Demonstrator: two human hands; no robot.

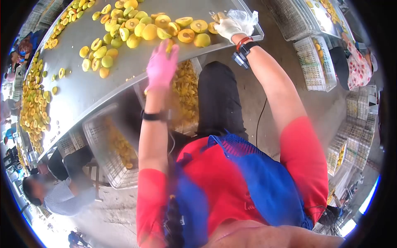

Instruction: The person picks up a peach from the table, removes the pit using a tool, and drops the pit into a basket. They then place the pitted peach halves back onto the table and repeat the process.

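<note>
My left hand [162, 66], in a pink glove, is at the near edge of a metal table [136, 58]. Its fingers are closed round a piece of yellow fruit [169, 46], mostly covered by the glove. My right hand [230, 28], in a white glove with clear plastic [245, 18] bunched at the wrist, is over the table's right corner. It grips a small metal tool [214, 16]; I cannot tell its exact kind. Between and beyond both hands lie peach-like yellow fruit halves [162, 21], several showing a brown pit or hollow.
Below the table edge stands a crate of cut fruit [184, 93], with another white crate [120, 167] to its left. More fruit [35, 105] is piled along the table's far left side. A seated person [66, 194] is at lower left; white crates [313, 62] stand at right.
</note>
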